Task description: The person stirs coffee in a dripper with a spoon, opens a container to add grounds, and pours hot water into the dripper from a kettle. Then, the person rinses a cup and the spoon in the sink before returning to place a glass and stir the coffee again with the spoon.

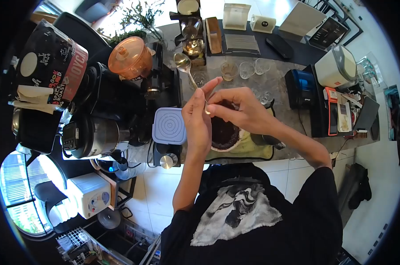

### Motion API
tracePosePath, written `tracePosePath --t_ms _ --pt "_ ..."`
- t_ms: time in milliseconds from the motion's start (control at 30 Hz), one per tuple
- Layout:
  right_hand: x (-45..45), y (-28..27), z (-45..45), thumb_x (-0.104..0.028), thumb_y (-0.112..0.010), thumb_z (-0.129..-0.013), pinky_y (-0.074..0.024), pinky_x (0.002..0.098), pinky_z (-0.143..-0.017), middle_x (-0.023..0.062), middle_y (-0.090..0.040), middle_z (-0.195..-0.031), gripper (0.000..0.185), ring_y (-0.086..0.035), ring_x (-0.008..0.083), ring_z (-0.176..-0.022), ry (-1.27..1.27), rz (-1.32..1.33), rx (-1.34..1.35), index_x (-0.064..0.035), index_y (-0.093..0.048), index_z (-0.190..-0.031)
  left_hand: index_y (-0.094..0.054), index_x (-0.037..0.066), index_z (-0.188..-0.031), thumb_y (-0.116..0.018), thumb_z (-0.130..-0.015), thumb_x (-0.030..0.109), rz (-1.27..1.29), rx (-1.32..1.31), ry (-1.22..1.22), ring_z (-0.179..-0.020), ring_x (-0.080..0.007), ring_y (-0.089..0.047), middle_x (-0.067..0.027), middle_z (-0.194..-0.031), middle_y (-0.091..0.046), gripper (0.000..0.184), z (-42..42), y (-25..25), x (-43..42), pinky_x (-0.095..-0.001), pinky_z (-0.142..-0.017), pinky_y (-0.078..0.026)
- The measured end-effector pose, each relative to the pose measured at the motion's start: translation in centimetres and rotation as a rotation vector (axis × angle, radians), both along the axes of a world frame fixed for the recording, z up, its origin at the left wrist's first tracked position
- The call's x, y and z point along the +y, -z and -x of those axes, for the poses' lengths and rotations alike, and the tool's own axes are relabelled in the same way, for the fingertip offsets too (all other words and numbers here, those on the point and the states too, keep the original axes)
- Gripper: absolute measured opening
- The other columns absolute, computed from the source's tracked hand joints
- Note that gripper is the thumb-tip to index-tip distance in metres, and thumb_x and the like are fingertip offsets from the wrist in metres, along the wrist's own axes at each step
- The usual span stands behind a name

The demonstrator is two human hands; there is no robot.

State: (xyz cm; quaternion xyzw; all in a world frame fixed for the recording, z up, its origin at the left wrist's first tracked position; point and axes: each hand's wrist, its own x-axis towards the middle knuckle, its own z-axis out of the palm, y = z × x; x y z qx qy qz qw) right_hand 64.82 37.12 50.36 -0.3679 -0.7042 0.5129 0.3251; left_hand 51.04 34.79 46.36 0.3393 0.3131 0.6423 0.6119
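A metal spoon (182,62) points up and away, its bowl raised past my fingertips. My left hand (197,121) is closed on the handle with the thumb against it. At the handle's lower end, my right hand (242,108) pinches with thumb and fingers. Beneath both hands sits a light-rimmed bowl full of dark, crumbly stuff (223,132), partly hidden by my right hand. The bowl rests on a yellow-green cloth (259,150). Just left of my left wrist is a container with a pale blue lid (169,126).
Several clear glasses (247,70) stand beyond my hands. An orange translucent cup (130,57) tops a black machine on the left, near a large black bag (50,66). A blue-black device (299,88) and a cream canister (336,66) stand on the right.
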Motion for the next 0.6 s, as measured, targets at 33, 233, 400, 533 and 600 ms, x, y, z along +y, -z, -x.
tracePosePath --t_ms 33,233,400,533,600 --pt "0.3 -0.1 0.2 -0.015 -0.062 -0.091 -0.038 0.0212 -0.054 0.0 -0.062 -0.073 0.018 -0.052 0.0054 -0.06 0.006 -0.016 -0.01 0.0021 -0.065 -0.09 -0.054 -0.008 -0.121 -0.039 -0.103 0.03 -0.016 -0.011 0.035 -0.111 -0.0229 -0.057 -0.0197 -0.127 -0.056 0.045 -0.1 -0.1 0.4 -0.0357 -0.098 -0.043" --pt "1.6 2.0 1.2 -0.008 -0.063 -0.089 -0.0475 0.0233 -0.055 0.0054 -0.064 -0.072 0.014 -0.059 0.009 -0.06 0.042 0.08 0.241 0.0052 -0.066 -0.09 -0.055 -0.008 -0.122 -0.042 -0.102 0.031 -0.029 0.054 0.01 -0.11 -0.0185 -0.056 -0.0175 -0.126 -0.058 0.046 0.6 0.2 0.6 -0.0321 -0.098 -0.042" --pt "1.5 0.6 -1.0 -0.011 -0.062 -0.092 -0.0497 0.0226 -0.057 0.0071 -0.066 -0.075 0.016 -0.062 0.0102 -0.062 0.175 -0.021 0.264 0.0048 -0.066 -0.093 -0.051 -0.005 -0.13 -0.051 -0.099 0.023 -0.076 0.373 -0.021 -0.115 -0.0185 -0.054 -0.0187 -0.131 -0.055 0.041 2.3 -0.2 -2.8 -0.0309 -0.101 -0.039" --pt "0.3 0.0 -4.4 -0.013 -0.062 -0.093 -0.0504 0.0251 -0.06 0.0075 -0.066 -0.075 0.016 -0.062 0.0122 -0.061 0.413 -0.088 0.376 0.0026 -0.065 -0.095 -0.056 -0.003 -0.12 -0.047 -0.1 0.023 -0.087 0.442 -0.208 -0.096 -0.0167 -0.06 -0.0139 -0.111 -0.064 0.033 3.9 2.8 -8.3 -0.0302 -0.085 -0.045" --pt "-0.6 0.4 -5.9 -0.014 -0.062 -0.093 -0.0501 0.0259 -0.06 0.0075 -0.065 -0.075 0.016 -0.061 0.013 -0.06 0.471 -0.116 0.454 0.0019 -0.065 -0.096 -0.057 -0.002 -0.116 -0.047 -0.1 0.022 -0.05 0.45 -0.249 -0.089 -0.0146 -0.058 -0.0118 -0.105 -0.064 0.03 4.5 4.9 -10.9 -0.0281 -0.079 -0.044"
